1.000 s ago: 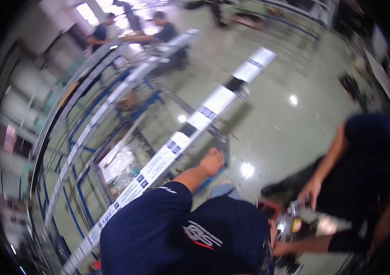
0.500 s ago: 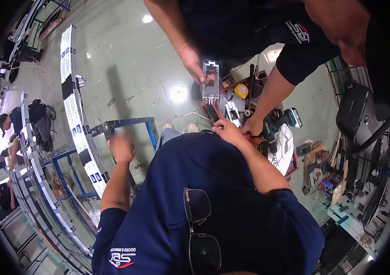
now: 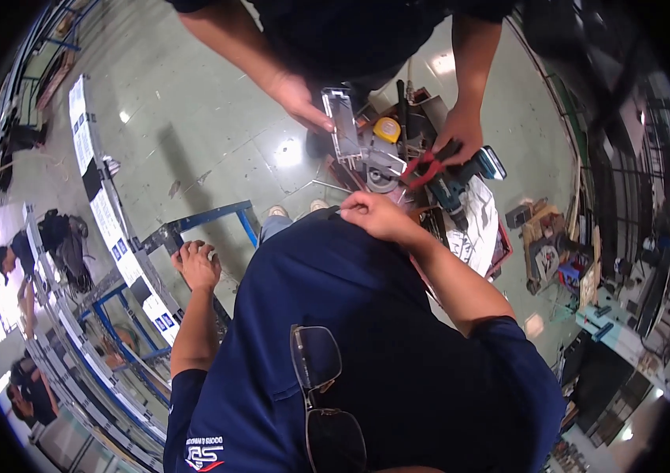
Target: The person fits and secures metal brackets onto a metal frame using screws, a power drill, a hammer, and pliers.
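My left hand [image 3: 197, 266] is beside the blue metal frame [image 3: 207, 217], its fingers bent and apart; I see nothing in it. In front of my body, my right hand [image 3: 380, 215] is closed in a pinch; what its fingertips hold, if anything, is too small to make out. A co-worker's hand [image 3: 303, 101] opposite me grips a silver rectangular profile piece [image 3: 343, 126]. The co-worker's other hand [image 3: 462, 135] holds a red-handled hand tool [image 3: 425, 167] above the tools to my right.
A yellow tape measure [image 3: 387, 129], a cordless drill [image 3: 449, 197] and a white bag [image 3: 476, 229] lie among the tools. Long wrapped profiles [image 3: 106, 213] run along my left. Wooden pieces [image 3: 547, 252] stand to the right. Other people are at the far left.
My left hand's blur is gone and its fingers now show apart. The co-worker has lifted the red-handled tool, and the profile piece has shifted left and tilted. My view has turned slightly.
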Demonstrator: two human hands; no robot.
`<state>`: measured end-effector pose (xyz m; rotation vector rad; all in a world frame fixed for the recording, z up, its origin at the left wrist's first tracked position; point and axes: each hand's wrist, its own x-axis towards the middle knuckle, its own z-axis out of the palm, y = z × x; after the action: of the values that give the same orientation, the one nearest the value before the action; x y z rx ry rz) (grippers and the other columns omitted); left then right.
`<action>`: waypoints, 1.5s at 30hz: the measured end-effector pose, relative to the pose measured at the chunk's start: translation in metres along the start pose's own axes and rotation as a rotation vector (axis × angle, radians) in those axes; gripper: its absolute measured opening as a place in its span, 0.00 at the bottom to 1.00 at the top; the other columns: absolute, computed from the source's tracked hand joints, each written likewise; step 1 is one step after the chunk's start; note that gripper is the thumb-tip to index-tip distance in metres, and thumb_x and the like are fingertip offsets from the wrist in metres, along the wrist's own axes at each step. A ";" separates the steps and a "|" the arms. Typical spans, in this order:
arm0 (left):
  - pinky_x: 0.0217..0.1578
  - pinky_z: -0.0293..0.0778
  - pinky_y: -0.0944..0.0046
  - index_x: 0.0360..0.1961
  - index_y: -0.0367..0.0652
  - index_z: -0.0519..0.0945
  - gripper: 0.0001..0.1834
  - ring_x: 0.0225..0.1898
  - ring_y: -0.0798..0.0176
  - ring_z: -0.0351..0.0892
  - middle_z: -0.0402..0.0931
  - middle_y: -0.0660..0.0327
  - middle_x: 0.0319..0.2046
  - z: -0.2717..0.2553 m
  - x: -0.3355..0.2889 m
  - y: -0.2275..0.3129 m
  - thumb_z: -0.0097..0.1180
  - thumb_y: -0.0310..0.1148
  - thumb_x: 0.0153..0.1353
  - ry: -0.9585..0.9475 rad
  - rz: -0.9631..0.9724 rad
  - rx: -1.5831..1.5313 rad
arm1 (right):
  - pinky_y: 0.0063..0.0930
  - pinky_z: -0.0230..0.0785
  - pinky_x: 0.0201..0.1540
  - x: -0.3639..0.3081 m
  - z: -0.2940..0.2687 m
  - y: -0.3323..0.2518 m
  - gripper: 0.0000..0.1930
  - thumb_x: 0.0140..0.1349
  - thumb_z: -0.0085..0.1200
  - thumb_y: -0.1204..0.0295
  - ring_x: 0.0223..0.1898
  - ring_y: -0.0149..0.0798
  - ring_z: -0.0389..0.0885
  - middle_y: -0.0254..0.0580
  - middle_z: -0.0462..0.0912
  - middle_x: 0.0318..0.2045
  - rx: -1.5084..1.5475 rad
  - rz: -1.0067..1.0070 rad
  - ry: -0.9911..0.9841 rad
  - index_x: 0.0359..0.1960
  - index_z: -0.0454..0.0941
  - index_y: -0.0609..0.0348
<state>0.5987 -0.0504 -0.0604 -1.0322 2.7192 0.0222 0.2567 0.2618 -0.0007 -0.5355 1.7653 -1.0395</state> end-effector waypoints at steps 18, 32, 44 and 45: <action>0.69 0.48 0.43 0.40 0.59 0.87 0.13 0.64 0.58 0.68 0.79 0.69 0.51 -0.002 -0.001 0.001 0.69 0.39 0.52 0.036 0.010 0.008 | 0.33 0.78 0.49 -0.005 0.015 -0.001 0.16 0.67 0.63 0.63 0.43 0.40 0.87 0.47 0.88 0.40 -0.041 0.039 -0.003 0.47 0.84 0.63; 0.69 0.47 0.41 0.40 0.59 0.87 0.13 0.63 0.60 0.68 0.80 0.70 0.50 0.003 -0.002 -0.003 0.69 0.40 0.51 0.066 0.032 -0.024 | 0.34 0.76 0.51 0.000 0.025 -0.004 0.17 0.68 0.62 0.61 0.46 0.40 0.86 0.47 0.88 0.43 -0.193 0.049 0.034 0.49 0.84 0.62; 0.70 0.45 0.40 0.40 0.61 0.88 0.13 0.64 0.60 0.67 0.80 0.71 0.52 0.004 -0.001 -0.003 0.69 0.42 0.51 0.030 0.016 -0.001 | 0.40 0.76 0.53 -0.004 0.026 -0.002 0.19 0.66 0.62 0.57 0.48 0.51 0.86 0.54 0.88 0.44 -0.186 0.018 0.048 0.49 0.85 0.59; 0.70 0.45 0.40 0.40 0.61 0.88 0.13 0.64 0.60 0.67 0.80 0.71 0.52 0.003 -0.001 -0.003 0.69 0.42 0.51 0.033 0.019 0.002 | 0.39 0.77 0.53 -0.004 0.026 -0.004 0.19 0.66 0.62 0.58 0.48 0.49 0.87 0.53 0.88 0.44 -0.208 0.025 0.046 0.49 0.84 0.60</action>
<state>0.6017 -0.0518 -0.0633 -1.0153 2.7577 0.0062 0.2816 0.2523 0.0008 -0.6197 1.9288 -0.8618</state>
